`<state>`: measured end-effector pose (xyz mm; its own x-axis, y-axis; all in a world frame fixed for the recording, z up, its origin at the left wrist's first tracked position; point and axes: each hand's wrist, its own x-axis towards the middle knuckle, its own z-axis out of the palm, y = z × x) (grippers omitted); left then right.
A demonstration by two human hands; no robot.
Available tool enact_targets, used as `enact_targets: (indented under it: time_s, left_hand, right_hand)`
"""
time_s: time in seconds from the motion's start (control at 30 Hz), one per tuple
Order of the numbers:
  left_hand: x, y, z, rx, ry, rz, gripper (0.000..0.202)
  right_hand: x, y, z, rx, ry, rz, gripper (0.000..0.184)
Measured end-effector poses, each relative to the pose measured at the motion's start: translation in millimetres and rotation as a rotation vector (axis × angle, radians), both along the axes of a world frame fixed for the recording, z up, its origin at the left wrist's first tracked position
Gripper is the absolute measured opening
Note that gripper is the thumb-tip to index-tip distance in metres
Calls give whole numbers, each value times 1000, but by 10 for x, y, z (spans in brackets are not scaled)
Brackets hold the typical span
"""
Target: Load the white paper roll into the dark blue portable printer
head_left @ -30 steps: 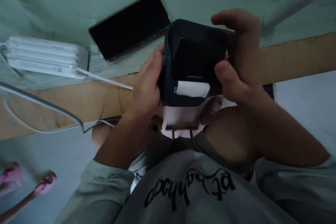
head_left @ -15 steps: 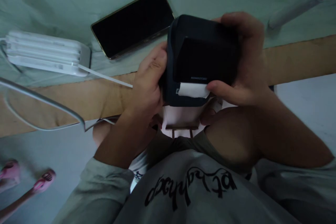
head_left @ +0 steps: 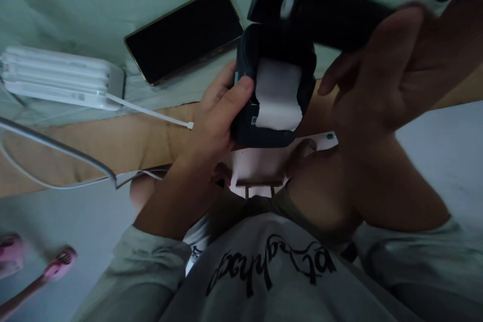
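A dark portable printer (head_left: 264,137) is in my left hand (head_left: 221,113), which is closed round its left side with the thumb on the front edge. Its lid (head_left: 324,7) stands raised above the body, blurred by motion, with a small white spot on the underside. Inside the body sits a roll of white paper (head_left: 279,90), its torn end hanging over the front. My right hand (head_left: 400,60), partly blurred, is at the right end of the lid, with fingers on either side of it.
A phone (head_left: 184,35) with a black screen lies on the green cloth. Left of it stands a white charging block (head_left: 64,78) with a white cable (head_left: 151,110). A grey cable (head_left: 60,143) crosses the wooden table edge (head_left: 90,146). Someone's pink shoe (head_left: 60,264) shows on the floor.
The printer's lid has swung up, baring the paper roll. My right hand has moved up and right with the lid. My left hand keeps hold of the body.
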<state>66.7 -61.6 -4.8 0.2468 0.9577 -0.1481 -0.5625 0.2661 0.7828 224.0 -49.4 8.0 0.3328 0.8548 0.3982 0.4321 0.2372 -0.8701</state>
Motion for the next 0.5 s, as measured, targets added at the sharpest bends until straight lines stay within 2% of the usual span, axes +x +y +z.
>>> enact_targets:
  time_s: [0.1,0.17,0.3,0.4,0.5]
  left_hand:
    - [-12,-8,14,1,16,-9,14]
    - [-34,-6,6,12,43,-47,18]
    - [-63,24,-58,90,70,-78,20]
    - [-63,47,-94,141,66,-90,22]
    - [-66,42,-76,90,129,-128,29]
  right_hand:
    - [6,92,-35,243,-97,17,31]
    - [34,89,-52,268,-316,22,31]
    - [51,5,19,115,-675,150,24]
    - [53,-33,132,-27,-819,225,28]
    - [85,-40,210,-175,-923,282,34]
